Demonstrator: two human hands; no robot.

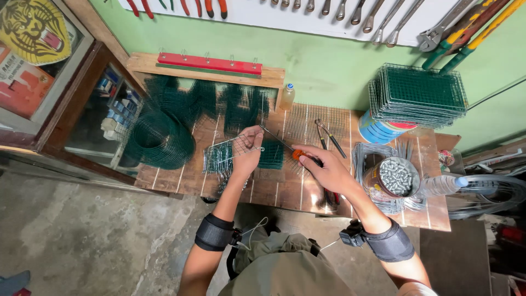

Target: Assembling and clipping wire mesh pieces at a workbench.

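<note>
- Left hand (247,149) pinches the top edge of a small wire mesh piece (226,154), fingers curled tight on it, above the wooden bench (175,181).
- Right hand (323,167) wraps shut around an orange-handled tool (285,147), its metal shaft pointing to ten o'clock, tip at the left fingers.
- Green mesh roll (159,140) sits at nine o'clock of the mesh piece.
- Tin of metal clips (394,178) at three o'clock of the right hand.

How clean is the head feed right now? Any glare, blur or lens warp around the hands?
Head view: even daylight, soft shadows; left hand on the wire mesh piece and right hand on the orange-handled tool look sharp; mild sheen on the wooden bench; wide-angle warp bends the edges.
</note>
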